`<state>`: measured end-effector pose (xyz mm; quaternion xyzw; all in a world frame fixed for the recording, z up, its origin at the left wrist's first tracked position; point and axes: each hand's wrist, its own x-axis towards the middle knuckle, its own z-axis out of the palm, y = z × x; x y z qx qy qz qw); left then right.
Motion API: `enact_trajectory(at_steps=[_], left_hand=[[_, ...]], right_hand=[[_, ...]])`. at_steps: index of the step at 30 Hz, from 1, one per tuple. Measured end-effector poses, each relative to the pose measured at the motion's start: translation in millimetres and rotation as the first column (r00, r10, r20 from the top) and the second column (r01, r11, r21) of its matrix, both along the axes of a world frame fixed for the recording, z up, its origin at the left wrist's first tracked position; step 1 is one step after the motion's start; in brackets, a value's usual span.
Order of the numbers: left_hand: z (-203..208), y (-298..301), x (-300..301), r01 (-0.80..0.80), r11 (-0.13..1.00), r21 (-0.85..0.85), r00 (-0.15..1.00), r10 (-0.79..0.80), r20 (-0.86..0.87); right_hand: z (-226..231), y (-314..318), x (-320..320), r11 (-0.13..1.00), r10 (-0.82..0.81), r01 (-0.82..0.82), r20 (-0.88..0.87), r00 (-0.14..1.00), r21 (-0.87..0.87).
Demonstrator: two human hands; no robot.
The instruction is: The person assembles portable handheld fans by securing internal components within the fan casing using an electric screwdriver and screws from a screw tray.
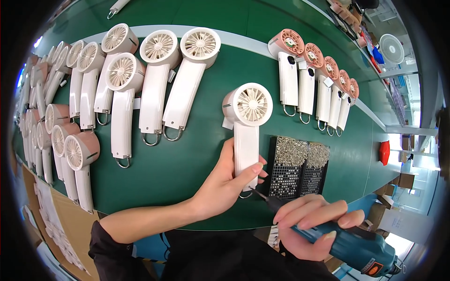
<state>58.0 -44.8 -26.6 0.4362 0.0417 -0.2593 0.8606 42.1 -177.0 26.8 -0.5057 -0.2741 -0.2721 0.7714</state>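
Two hands: left hand (220, 185) on the fan (247, 132), right hand (314, 218) on the driver (361, 248).
Left fingers: wrapped around the handle (246, 152), thumb across its front, fingertips showing past its right edge.
Right fingers: curled around the driver body, thumb underneath.
Fan: near table middle, white grille head up, handle pointing down toward the person; metal loop (245, 195) at the lower end.
Driver: teal body, dark nose, slanting up-left; bit (258, 193) at the handle's lower end, cannot tell if seated.
Trays: two black trays (272, 157) side by side, just right of the fan; silver screws (291, 151) heaped in the upper part, hole grids below, partly filled.
Left group: many fans (122, 124) in rows, white grilles, white or pink heads, handles toward the person.
Right row: five pink-headed fans (323, 100), white handles, beyond the trays.
Table: green table (183, 159), pale strip (243, 42) along the far side.
Far right: red object (384, 153), kind unclear.
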Motion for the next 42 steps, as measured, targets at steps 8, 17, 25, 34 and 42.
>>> enact_trajectory(at_steps=[8,17,25,34,42], left_hand=[[-0.8,0.9,-0.4,-0.015,1.000,0.012,1.000,0.014,0.023],[-3.3,-2.8,-2.8,-0.053,0.998,0.020,0.997,0.052,0.050],[-2.9,-6.1,-1.7,-0.052,0.998,0.026,0.998,0.051,0.022],[29.1,29.0,-28.5,-0.390,0.558,0.732,0.812,-0.166,0.559],[25.8,48.4,-64.7,-0.510,0.207,0.835,0.677,-0.503,0.538]], right_hand=[[-9.8,3.0,4.7,0.994,0.071,-0.067,0.042,0.997,-0.085],[-10.0,-4.8,9.2,0.959,0.192,-0.177,0.047,0.980,-0.221],[9.0,-2.1,-5.2,0.996,0.053,-0.037,0.231,0.972,-0.075],[11.4,-56.2,1.0,0.966,-0.247,0.211,-0.282,0.927,-0.152],[-4.8,-48.6,17.4,0.934,-0.277,0.218,-0.189,0.942,-0.284]])
